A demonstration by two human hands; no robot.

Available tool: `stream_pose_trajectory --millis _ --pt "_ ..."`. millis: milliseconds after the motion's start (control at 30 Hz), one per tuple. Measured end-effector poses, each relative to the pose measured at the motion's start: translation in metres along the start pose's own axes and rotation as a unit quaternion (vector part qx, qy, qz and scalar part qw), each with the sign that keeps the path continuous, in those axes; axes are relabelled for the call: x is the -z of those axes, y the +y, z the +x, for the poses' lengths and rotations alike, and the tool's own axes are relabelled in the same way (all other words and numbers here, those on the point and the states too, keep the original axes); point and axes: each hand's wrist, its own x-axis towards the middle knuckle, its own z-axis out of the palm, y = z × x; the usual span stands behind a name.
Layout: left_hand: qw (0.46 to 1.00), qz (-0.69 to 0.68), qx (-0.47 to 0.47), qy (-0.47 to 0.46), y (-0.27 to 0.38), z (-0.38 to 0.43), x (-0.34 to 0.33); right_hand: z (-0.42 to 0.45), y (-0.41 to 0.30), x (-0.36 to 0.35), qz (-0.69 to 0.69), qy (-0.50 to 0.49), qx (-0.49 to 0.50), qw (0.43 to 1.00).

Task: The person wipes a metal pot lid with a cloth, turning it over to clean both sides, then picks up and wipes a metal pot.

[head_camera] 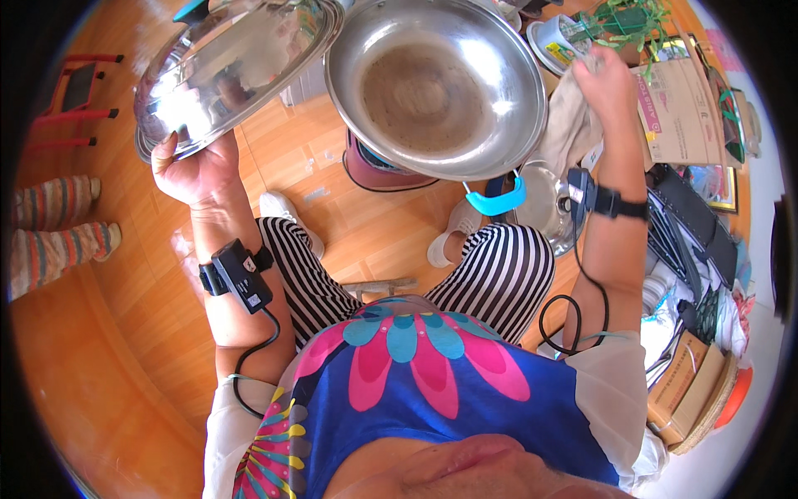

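My left hand (202, 163) grips the rim of a domed stainless-steel lid (230, 68), thumb on its outer side. The lid is tilted on its edge, and its blue-and-black knob (192, 11) points up and left. In front of me, a wide steel wok (430, 93) with a brown-stained bottom sits over a pinkish-purple stove (381, 167). Its light-blue handle (497, 197) faces me. Bunched in my right hand (605, 87) is a beige cloth (564, 121), which hangs down beside the wok's right rim.
A potted plant (564, 43) stands beyond my right hand. Flattened cardboard (679, 118) and piled goods line the right wall. A round, shiny lid-like piece (541, 203) lies near my right knee. To the left are a red-framed step stool (78, 112) and striped-covered furniture legs (62, 249).
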Motion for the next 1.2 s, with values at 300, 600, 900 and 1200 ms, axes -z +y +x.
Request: stream_pose_trajectory --millis 300,600,900,1200 --pt "0.995 0.042 -0.053 0.074 -0.003 -0.005 -0.013 0.09 -0.123 -0.077 0.271 0.033 0.324 0.906" --pt "0.999 0.006 0.003 0.04 0.001 -0.006 -0.013 0.073 -0.095 -0.094 0.127 0.015 0.373 0.919" --pt "0.999 -0.029 0.023 -0.032 0.011 -0.006 -0.002 0.043 -0.028 -0.088 -0.071 -0.112 0.24 0.962" --pt "0.999 -0.048 -0.024 0.004 0.018 0.004 0.001 -0.053 -0.002 -0.04 -0.02 -0.144 0.127 0.981"
